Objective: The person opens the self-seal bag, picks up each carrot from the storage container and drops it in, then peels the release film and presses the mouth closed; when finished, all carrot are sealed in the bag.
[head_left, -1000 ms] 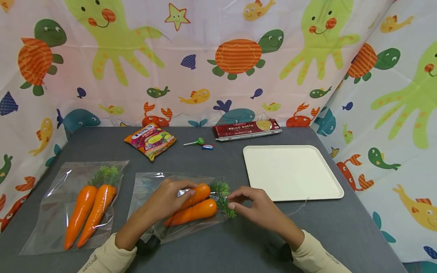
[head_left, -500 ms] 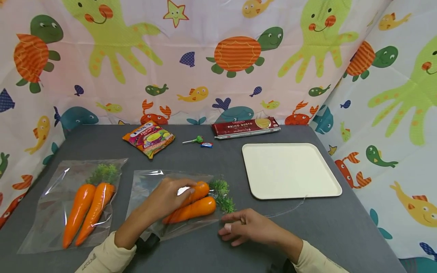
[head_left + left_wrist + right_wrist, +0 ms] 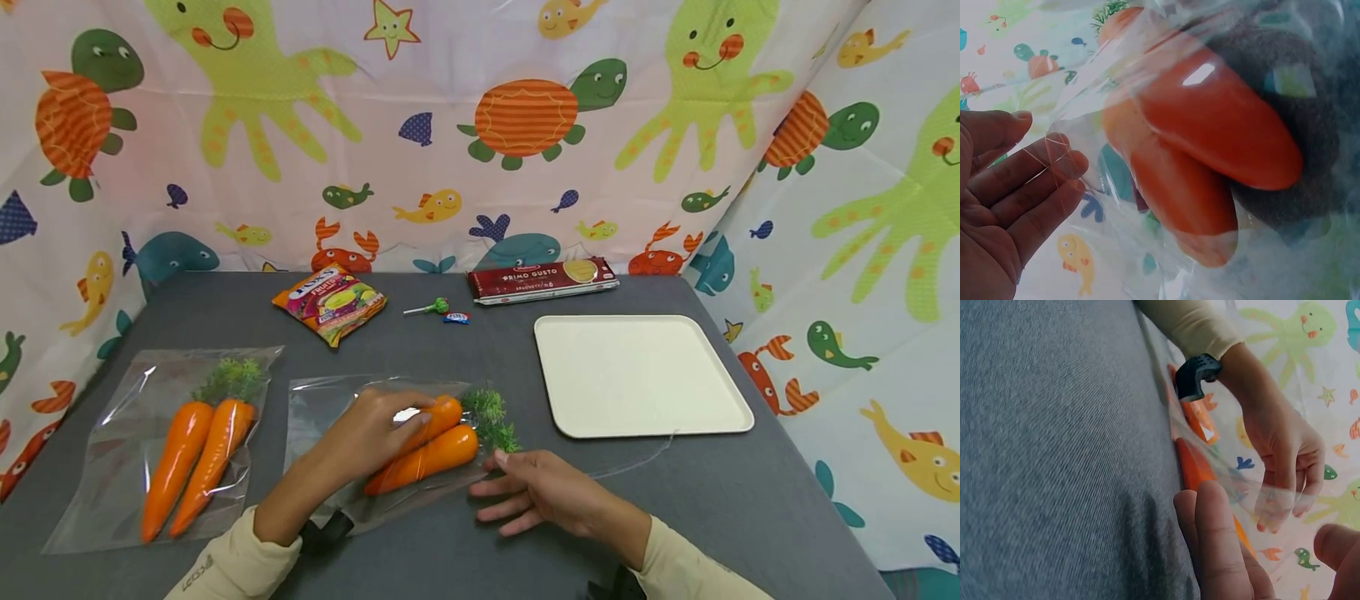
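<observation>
Two orange toy carrots (image 3: 442,450) with frilly green tops (image 3: 487,412) lie inside a clear plastic bag (image 3: 322,396) at the table's middle. My left hand (image 3: 375,429) is over this bag, beside the upper carrot. In the left wrist view, the left hand's fingers (image 3: 1041,175) touch the clear film, with the thumb apart from them. At the bag's near right corner is my right hand (image 3: 555,492), fingers spread and thumb raised by the green tops. Its fingers (image 3: 1216,544) look straight in the right wrist view, holding nothing visible.
Another clear bag (image 3: 112,467) with two carrots (image 3: 187,467) lies left. A cream tray (image 3: 645,375) stands at right, with a thin clear strip (image 3: 637,465) before it. At the back are a candy bag (image 3: 330,304), a lollipop (image 3: 435,307), a small sweet (image 3: 457,318) and a spaghetti pack (image 3: 543,282).
My right hand has moved from the carrot tops down to the bag's near right corner, and its fingers have spread and turned. The left hand stays nearly where it was.
</observation>
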The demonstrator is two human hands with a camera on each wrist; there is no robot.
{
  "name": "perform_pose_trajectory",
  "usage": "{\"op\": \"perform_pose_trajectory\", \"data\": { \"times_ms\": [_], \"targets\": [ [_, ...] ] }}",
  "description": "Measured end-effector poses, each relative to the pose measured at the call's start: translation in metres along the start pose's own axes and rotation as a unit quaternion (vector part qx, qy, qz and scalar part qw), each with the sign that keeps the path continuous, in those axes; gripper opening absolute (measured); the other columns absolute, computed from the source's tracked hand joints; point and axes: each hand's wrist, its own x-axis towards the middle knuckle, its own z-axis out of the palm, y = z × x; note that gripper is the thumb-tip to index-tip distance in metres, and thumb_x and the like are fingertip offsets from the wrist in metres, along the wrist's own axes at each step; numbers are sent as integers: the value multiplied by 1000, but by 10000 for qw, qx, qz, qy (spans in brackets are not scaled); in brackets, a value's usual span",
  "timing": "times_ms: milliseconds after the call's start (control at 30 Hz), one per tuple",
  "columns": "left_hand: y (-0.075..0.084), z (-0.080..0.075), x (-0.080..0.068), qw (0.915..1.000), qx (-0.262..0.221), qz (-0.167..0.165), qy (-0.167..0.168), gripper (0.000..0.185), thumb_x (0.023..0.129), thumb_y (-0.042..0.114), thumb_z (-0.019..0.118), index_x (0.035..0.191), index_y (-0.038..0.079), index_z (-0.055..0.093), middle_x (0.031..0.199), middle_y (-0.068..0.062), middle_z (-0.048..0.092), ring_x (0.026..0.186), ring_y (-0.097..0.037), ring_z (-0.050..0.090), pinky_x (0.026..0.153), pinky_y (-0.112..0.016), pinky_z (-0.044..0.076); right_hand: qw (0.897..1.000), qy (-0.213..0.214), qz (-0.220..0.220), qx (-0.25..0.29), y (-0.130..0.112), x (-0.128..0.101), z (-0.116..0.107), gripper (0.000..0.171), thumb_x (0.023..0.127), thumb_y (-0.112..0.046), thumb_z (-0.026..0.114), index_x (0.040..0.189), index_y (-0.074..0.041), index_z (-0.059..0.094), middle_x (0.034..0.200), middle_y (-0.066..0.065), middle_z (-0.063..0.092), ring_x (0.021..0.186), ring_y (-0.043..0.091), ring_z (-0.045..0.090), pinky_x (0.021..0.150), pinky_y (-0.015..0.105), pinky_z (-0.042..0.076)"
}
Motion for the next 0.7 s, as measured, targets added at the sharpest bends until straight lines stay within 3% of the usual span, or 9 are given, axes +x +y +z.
{"op": "perform_pose_trajectory", "data": {
  "times_ms": [133,267,433,700],
  "targets": [
    [1,2,1,9998,109,158,37,18,90,5,70,107,3,71,101,-9,72,83,-14,69,71,-38,57,9997,229,20,-81,0,2,-2,72,100,-50,47,142,9,39,126,20,61,106,35,65,79,44,56],
    [2,3,2,9994,266,209,85,18,89,6,71,107,3,71,101,-8,72,86,-15,69,73,-36,57,9994,356,-38,-31,0,6,-3,59,103,-33,49,142,10,39,127,19,61,107,34,65,80,44,56],
    [1,5,1,9996,235,88,107,19,89,7,72,108,5,72,104,-6,72,94,-17,68,78,-35,56,9987,460,-185,143,1,12,-5,47,102,-10,43,144,11,35,128,20,60,108,34,64,83,44,55],
    [-6,1,2,9995,15,-315,-13,36,93,25,69,123,7,65,128,-9,62,123,-27,55,94,-47,48,9975,603,-377,4,2,20,-9,46,101,-4,44,144,10,36,123,22,63,104,31,66,82,44,55]
  ]
}}
